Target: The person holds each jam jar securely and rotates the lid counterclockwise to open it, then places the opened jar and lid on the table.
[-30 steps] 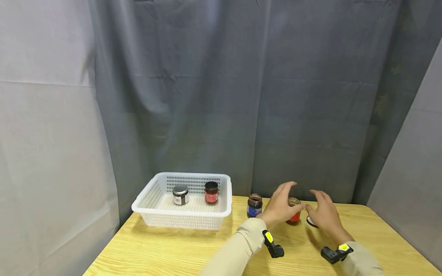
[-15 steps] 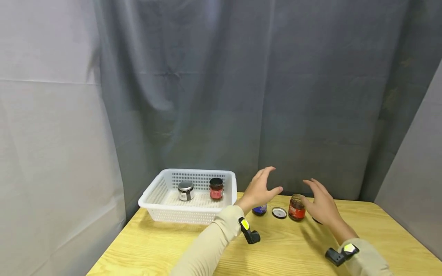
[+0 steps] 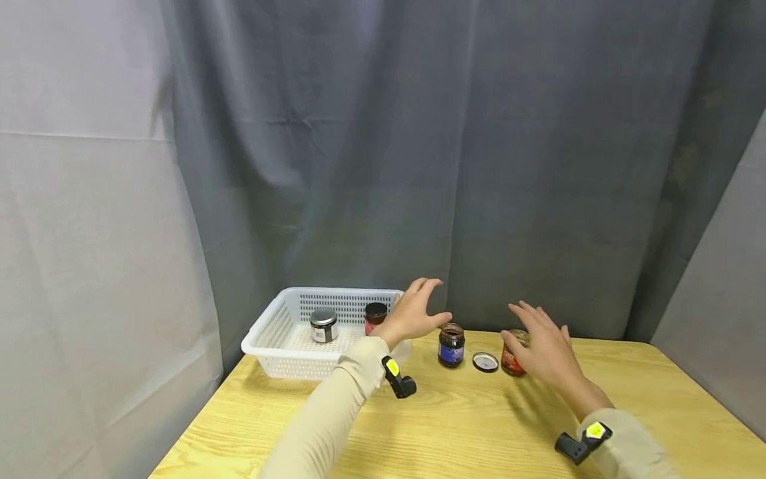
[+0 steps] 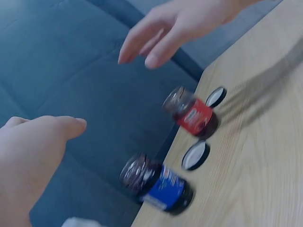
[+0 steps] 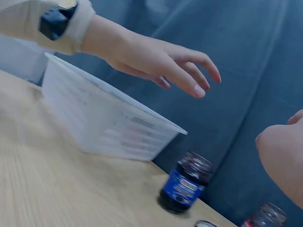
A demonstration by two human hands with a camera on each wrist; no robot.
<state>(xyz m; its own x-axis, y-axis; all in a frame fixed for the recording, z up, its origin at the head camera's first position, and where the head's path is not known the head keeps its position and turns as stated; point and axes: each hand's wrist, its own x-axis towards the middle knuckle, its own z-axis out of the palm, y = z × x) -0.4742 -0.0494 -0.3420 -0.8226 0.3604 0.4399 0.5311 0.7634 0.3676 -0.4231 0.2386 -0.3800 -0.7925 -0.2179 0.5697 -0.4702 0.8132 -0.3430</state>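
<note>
My left hand (image 3: 413, 315) hovers over the right end of the white basket (image 3: 299, 367), fingers loosely bent around nothing. A jar with a blue label (image 3: 451, 347), lidless, stands on the table just right of that hand. Farther right, my right hand (image 3: 546, 347) is held in the air, holding nothing, in front of a lidless jar with a red label (image 3: 512, 362) that it partly hides. One lid (image 3: 485, 362) lies inner side up between these two jars. A second lid (image 4: 216, 97) shows beyond the red-labelled jar in the left wrist view.
Inside the basket stand a silver-lidded jar (image 3: 324, 326) and a black-lidded red-labelled jar (image 3: 375, 313), the latter partly behind my left hand. A grey curtain (image 3: 359, 166) hangs along the back of the wooden table (image 3: 455, 426).
My left hand has moved left, from beside the red-labelled jar past the blue-labelled jar to the basket. My right hand has shifted slightly left and stays raised near the red-labelled jar.
</note>
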